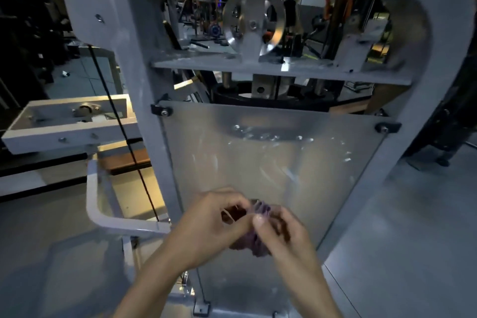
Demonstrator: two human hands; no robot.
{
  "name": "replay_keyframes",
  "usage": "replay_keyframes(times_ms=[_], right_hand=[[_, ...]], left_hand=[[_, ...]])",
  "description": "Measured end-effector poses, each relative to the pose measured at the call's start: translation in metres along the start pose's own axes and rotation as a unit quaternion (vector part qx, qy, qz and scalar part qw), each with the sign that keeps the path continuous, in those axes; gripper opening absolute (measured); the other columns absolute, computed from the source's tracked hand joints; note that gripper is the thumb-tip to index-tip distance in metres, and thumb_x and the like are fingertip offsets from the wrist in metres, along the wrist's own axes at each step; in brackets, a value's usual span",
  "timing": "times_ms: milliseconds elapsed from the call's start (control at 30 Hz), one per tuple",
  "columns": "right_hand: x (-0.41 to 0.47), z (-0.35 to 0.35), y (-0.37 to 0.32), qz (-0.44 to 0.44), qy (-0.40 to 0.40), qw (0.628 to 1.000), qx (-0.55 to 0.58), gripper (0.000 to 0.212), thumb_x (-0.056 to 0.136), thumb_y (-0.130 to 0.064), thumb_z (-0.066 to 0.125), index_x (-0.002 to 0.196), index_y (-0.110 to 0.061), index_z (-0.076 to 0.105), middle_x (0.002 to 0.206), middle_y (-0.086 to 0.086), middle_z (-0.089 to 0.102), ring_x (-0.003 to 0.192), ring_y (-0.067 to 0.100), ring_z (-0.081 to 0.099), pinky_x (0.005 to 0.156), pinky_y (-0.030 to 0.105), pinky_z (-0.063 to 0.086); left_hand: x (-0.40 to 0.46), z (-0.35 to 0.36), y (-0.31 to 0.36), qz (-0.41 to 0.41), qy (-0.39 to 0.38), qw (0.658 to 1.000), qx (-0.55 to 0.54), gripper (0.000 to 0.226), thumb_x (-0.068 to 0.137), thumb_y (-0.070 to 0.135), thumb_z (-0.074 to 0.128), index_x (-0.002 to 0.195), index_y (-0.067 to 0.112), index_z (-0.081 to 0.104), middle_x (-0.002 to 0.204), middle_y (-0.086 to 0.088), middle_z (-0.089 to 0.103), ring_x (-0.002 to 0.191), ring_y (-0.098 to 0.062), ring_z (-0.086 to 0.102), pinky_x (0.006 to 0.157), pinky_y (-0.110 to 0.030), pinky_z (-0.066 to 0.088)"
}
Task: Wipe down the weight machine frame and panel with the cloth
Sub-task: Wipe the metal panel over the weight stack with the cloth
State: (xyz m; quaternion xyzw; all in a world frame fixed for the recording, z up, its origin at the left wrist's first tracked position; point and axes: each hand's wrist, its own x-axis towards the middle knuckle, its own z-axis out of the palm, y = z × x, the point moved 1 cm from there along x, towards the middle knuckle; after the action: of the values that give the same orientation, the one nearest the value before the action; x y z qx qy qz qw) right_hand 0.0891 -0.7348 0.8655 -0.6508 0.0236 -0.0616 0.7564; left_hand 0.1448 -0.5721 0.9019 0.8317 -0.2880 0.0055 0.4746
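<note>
Two hands meet low before the clear panel (271, 152), the left hand (206, 224) and right hand (281, 235) both pinching a bunched purple cloth (258, 214) between curled fingers. A black cable (121, 126) runs down just left of the grey frame (144, 90), with a pulley (253, 24) above the panel. The cloth is crumpled, its long axis unclear.

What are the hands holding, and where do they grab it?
Both hands hold a bunched purple cloth. The left hand pinches its left side, the right hand its right side, in front of the clear panel.
</note>
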Motion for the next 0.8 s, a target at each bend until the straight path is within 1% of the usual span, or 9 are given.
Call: replay_keyframes(times_ms=[67,100,233,300,367,433,533,667,800], right_hand=[[0.000,-0.012,-0.002,-0.002,-0.011,1.000,-0.009,0.019,0.094,-0.024,0.075,0.102,-0.009,0.069,0.086,0.010,0.077,0.075,0.024,0.074,0.062,0.022,0.053],[0.002,-0.017,-0.004,-0.005,0.002,1.000,-0.022,0.006,0.095,-0.015,0.071,0.099,-0.010,0.071,0.079,0.008,0.076,0.068,0.017,0.069,0.059,0.019,0.050],[0.009,-0.052,-0.003,-0.006,0.060,0.996,-0.069,0.020,0.097,-0.005,0.064,0.082,-0.014,0.075,0.068,0.008,0.068,0.063,0.011,0.056,0.057,0.019,0.044],[0.012,-0.070,-0.001,-0.009,0.087,0.993,-0.084,0.024,0.097,-0.007,0.064,0.079,-0.018,0.074,0.067,0.004,0.064,0.064,0.011,0.052,0.057,0.022,0.041],[0.016,-0.085,0.004,-0.013,0.133,0.987,-0.087,0.029,0.097,-0.006,0.063,0.077,-0.023,0.074,0.067,0.000,0.067,0.065,0.009,0.057,0.058,0.019,0.045],[0.019,-0.091,0.009,0.000,0.160,0.984,-0.075,0.033,0.098,-0.004,0.062,0.075,-0.024,0.076,0.067,-0.003,0.070,0.064,0.005,0.061,0.059,0.015,0.048],[0.021,-0.090,0.015,0.026,0.175,0.980,-0.086,0.031,0.097,-0.008,0.064,0.077,-0.027,0.078,0.070,-0.004,0.073,0.064,0.005,0.063,0.062,0.022,0.051],[0.020,-0.092,0.019,0.049,0.178,0.978,-0.099,0.022,0.092,-0.012,0.072,0.082,-0.029,0.080,0.076,0.005,0.076,0.072,0.021,0.070,0.068,0.034,0.054],[0.019,-0.063,0.015,0.052,0.108,0.990,-0.076,0.013,0.089,-0.010,0.075,0.077,-0.014,0.079,0.071,0.018,0.071,0.065,0.021,0.061,0.058,0.039,0.053]], left_hand=[[0.004,0.011,0.002,-0.014,0.011,1.000,0.000,0.010,0.091,0.022,0.077,0.082,0.026,0.075,0.088,0.008,0.066,0.082,-0.013,0.069,0.070,-0.020,0.050],[0.004,0.014,0.002,-0.024,0.019,1.000,-0.008,0.010,0.091,0.022,0.077,0.082,0.025,0.075,0.091,0.008,0.066,0.085,-0.013,0.068,0.072,-0.020,0.050],[-0.001,0.017,-0.005,-0.100,0.070,0.991,-0.060,0.015,0.089,0.019,0.078,0.075,0.024,0.074,0.106,0.012,0.067,0.097,-0.009,0.069,0.081,-0.024,0.054],[-0.005,0.014,-0.014,-0.131,0.103,0.984,-0.064,0.018,0.093,0.018,0.074,0.075,0.022,0.071,0.094,0.007,0.070,0.086,-0.011,0.069,0.077,-0.030,0.054],[-0.008,0.014,-0.023,-0.156,0.129,0.977,-0.064,0.028,0.098,0.014,0.067,0.072,0.025,0.065,0.073,0.005,0.066,0.069,-0.010,0.062,0.064,-0.025,0.049],[-0.008,0.016,-0.031,-0.177,0.147,0.971,-0.062,0.032,0.100,0.014,0.062,0.071,0.027,0.061,0.065,0.004,0.060,0.063,-0.009,0.054,0.059,-0.022,0.043],[-0.009,0.019,-0.037,-0.195,0.167,0.966,-0.040,0.023,0.100,0.027,0.061,0.077,0.025,0.064,0.064,0.004,0.062,0.059,-0.011,0.053,0.059,-0.030,0.045],[-0.010,0.018,-0.034,-0.182,0.189,0.964,0.028,0.020,0.095,0.024,0.069,0.075,0.028,0.067,0.063,0.010,0.065,0.058,-0.007,0.058,0.053,-0.018,0.044],[-0.009,0.033,-0.020,-0.150,0.150,0.977,0.023,0.015,0.089,0.025,0.077,0.077,0.032,0.072,0.064,0.011,0.068,0.056,-0.007,0.060,0.054,-0.020,0.045]])
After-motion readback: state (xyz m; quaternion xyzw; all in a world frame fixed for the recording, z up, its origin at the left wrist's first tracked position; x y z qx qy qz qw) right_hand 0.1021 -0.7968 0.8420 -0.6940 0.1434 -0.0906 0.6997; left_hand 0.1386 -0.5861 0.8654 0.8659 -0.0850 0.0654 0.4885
